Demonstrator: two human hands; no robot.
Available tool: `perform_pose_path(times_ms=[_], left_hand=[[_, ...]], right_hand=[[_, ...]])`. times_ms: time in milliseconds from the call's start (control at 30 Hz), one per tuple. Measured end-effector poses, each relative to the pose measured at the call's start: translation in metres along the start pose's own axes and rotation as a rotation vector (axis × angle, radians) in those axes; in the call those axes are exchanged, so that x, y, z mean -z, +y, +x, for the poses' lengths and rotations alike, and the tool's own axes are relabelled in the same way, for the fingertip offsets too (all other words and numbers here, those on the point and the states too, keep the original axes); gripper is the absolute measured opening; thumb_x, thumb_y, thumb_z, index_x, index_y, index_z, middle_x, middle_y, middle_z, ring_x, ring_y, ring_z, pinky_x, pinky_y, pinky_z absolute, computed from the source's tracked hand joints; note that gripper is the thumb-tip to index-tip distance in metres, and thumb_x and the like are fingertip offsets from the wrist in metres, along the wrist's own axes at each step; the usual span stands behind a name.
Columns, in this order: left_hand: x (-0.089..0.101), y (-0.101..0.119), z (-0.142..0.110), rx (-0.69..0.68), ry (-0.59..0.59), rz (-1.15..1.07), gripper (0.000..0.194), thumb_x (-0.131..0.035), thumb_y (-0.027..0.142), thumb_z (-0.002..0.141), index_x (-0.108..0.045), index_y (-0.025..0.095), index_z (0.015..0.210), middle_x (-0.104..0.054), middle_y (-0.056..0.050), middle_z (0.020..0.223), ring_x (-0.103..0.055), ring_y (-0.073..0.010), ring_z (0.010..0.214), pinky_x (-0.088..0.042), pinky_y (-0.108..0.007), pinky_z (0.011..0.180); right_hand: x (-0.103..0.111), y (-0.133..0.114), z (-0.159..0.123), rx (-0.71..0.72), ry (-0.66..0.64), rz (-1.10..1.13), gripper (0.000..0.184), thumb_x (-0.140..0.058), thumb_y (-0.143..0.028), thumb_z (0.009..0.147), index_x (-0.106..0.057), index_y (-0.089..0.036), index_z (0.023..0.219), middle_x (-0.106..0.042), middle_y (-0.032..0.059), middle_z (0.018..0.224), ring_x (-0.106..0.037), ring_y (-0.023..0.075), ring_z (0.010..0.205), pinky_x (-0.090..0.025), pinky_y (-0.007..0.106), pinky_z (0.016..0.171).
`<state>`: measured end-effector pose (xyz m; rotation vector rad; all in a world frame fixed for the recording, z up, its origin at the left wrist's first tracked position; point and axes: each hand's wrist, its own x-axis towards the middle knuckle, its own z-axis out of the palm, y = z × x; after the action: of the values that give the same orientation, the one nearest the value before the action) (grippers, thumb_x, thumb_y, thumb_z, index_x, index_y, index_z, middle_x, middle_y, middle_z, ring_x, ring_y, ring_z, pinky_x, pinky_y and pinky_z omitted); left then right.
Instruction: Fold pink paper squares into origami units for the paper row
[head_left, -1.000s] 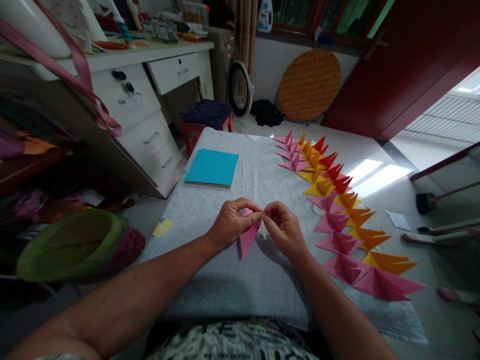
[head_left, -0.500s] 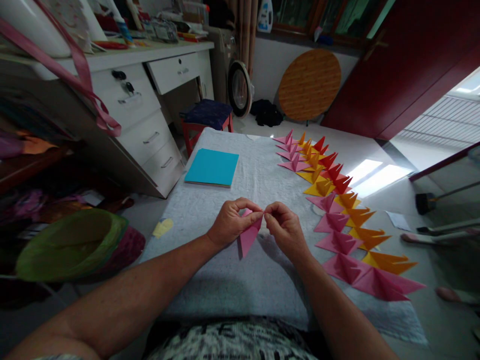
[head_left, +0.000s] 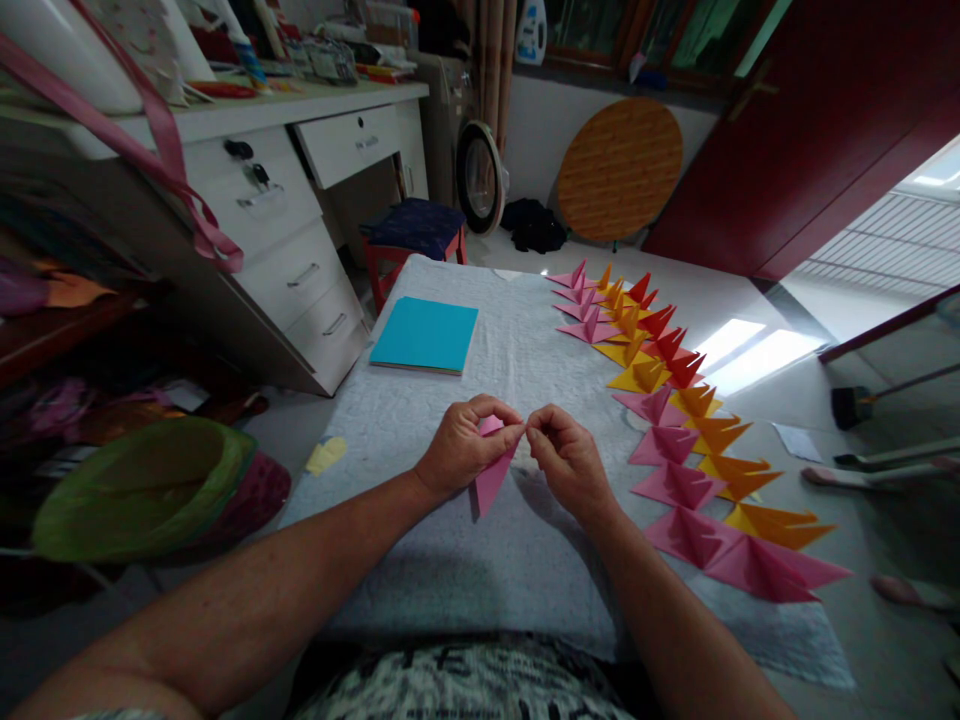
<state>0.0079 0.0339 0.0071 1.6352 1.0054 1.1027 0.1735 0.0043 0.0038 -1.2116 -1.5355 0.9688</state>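
Observation:
A partly folded piece of pink origami paper (head_left: 491, 478) is pinched in my left hand (head_left: 466, 445), its long point hanging down towards me. My right hand (head_left: 566, 455) is closed at the right end of the paper, thumb and forefinger pressed together by my left fingertips. Whether a tip of the paper sits between those right fingers is hidden. On the cloth-covered table (head_left: 420, 590), rows of folded paper cranes run along the right side: pink cranes (head_left: 679, 483), yellow cranes (head_left: 739, 475) and red cranes (head_left: 682, 365).
A stack of blue square paper (head_left: 424, 335) lies at the table's far left. A yellow patch (head_left: 326, 456) shows at the left edge. Left of the table stands a green-lined bin (head_left: 142, 490); a stool (head_left: 412, 235) is beyond the far edge, near a white desk (head_left: 262, 230).
The pink paper has tilted slightly, its lower point shifting a little left. My right fingers have made small movements at its end; the cranes and the blue stack stay put.

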Motion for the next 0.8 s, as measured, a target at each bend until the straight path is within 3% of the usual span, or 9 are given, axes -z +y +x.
perform_pose_path(times_ms=[233, 367, 467, 633, 800], left_hand=[[-0.002, 0.000, -0.001, 0.041, -0.020, -0.015, 0.016, -0.067, 0.031, 0.082, -0.068, 0.016, 0.077, -0.067, -0.001, 0.076, -0.059, -0.0139, 0.071, -0.046, -0.026, 0.071], [-0.001, -0.006, 0.001, 0.104, -0.128, -0.087, 0.018, -0.067, 0.034, 0.085, -0.068, 0.016, 0.088, -0.067, 0.000, 0.079, -0.058, -0.0132, 0.071, -0.046, -0.026, 0.071], [0.002, -0.012, 0.004, 0.051, -0.185, -0.042, 0.016, -0.068, 0.033, 0.085, -0.069, 0.017, 0.088, -0.067, -0.002, 0.086, -0.061, -0.0155, 0.080, -0.047, -0.028, 0.077], [0.003, -0.012, 0.006, 0.033, -0.172, 0.029, 0.022, -0.065, 0.037, 0.088, -0.070, 0.017, 0.081, -0.067, -0.004, 0.084, -0.062, -0.0178, 0.083, -0.047, -0.030, 0.080], [0.002, -0.009, 0.005, 0.004, -0.152, 0.071, 0.021, -0.069, 0.037, 0.084, -0.069, 0.018, 0.077, -0.067, -0.003, 0.081, -0.061, -0.0184, 0.082, -0.047, -0.031, 0.079]], right_hand=[[0.000, 0.000, 0.001, 0.036, 0.009, -0.056, 0.011, -0.053, -0.027, 0.088, -0.053, -0.022, 0.078, -0.048, -0.0038, 0.066, -0.045, 0.0114, 0.059, -0.036, 0.025, 0.056], [0.000, 0.002, 0.002, -0.041, 0.038, 0.058, 0.013, -0.054, -0.030, 0.088, -0.052, -0.023, 0.078, -0.046, -0.0057, 0.062, -0.042, 0.0106, 0.053, -0.034, 0.025, 0.052], [0.001, 0.005, 0.003, -0.087, 0.059, 0.143, 0.013, -0.055, -0.032, 0.087, -0.052, -0.022, 0.078, -0.046, -0.0061, 0.062, -0.041, 0.0101, 0.052, -0.034, 0.024, 0.051], [0.001, 0.003, 0.003, -0.092, 0.062, 0.197, 0.011, -0.059, -0.031, 0.084, -0.054, -0.022, 0.081, -0.049, -0.0053, 0.066, -0.044, 0.0102, 0.055, -0.036, 0.024, 0.052], [0.000, -0.001, 0.002, -0.073, 0.075, 0.080, 0.012, -0.065, -0.030, 0.080, -0.059, -0.020, 0.085, -0.055, -0.0030, 0.071, -0.048, 0.0111, 0.060, -0.039, 0.025, 0.056]])
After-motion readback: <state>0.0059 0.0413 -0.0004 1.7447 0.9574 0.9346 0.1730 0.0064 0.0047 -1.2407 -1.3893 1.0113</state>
